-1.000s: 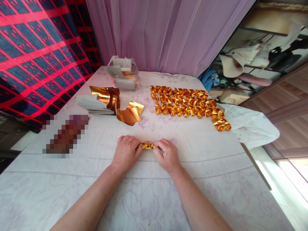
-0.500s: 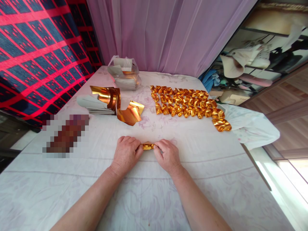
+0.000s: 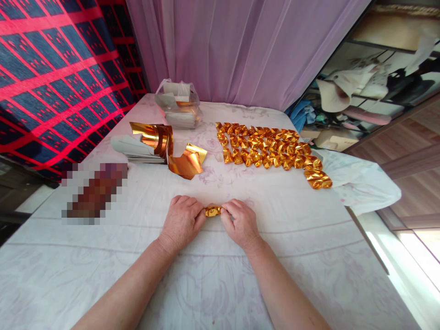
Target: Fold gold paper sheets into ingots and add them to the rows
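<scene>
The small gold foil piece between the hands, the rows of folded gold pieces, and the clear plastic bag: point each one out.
small gold foil piece [image 3: 213, 211], head view, on its crumpled middle between both hands.
rows of folded gold pieces [image 3: 268, 149], head view, middle of the group.
clear plastic bag [image 3: 178, 104], head view, on its front face.

Both forearms reach forward, converging near the middle; the left hand [image 3: 181, 222] lies palm down, knuckles up, fingers curled inward toward the right; the right hand [image 3: 240, 223] mirrors it, fingers bent toward the left; the fingertips of both seem pinched together, nearly meeting, though they are partly hidden.
</scene>
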Available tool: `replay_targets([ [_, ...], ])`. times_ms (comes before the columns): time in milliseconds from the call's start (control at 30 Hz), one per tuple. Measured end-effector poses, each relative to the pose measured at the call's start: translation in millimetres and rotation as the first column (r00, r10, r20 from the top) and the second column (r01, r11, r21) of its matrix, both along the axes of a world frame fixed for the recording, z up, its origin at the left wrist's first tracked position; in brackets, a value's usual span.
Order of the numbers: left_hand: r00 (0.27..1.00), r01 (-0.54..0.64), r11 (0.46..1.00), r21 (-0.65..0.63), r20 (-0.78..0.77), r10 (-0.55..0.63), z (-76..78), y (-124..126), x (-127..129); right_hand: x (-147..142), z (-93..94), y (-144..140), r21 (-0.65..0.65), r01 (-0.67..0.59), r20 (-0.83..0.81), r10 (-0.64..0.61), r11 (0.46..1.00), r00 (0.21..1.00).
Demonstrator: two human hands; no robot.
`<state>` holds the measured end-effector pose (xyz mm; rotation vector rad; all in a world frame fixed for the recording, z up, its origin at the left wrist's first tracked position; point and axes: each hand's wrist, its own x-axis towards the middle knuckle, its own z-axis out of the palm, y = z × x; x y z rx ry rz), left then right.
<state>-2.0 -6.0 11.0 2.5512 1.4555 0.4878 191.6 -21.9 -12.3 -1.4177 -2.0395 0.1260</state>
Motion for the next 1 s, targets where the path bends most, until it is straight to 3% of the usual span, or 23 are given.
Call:
replay_targets([
  [367,0.999,-0.047,0.999,-0.008,0.011,0.047,-2.9,1.2,-0.4,-2.4,3.1,-1.8,0.012,-0.047,-0.025,0.047,0.999,0.999],
  [567,0.998,0.031,1.000,0.002,0.056,-0.031,-0.5,-1.1,0.3,-1.2,0.8,-1.6,-0.003,0.017,-0.012,-0.017,1.000,1.000],
  [767,0.998,0.032,0.999,0.013,0.052,-0.033,-0.5,-0.6,-0.7,-0.6,2.4,-2.3,-0.014,0.001,-0.031,-0.002,1.000,1.000],
  [1000,0.998,-0.035,0.999,0.031,0.046,0.034,-0.9,-0.6,-1.8,-3.8,5.3,-4.2,0.018,-0.030,-0.026,0.031,0.999,0.999],
])
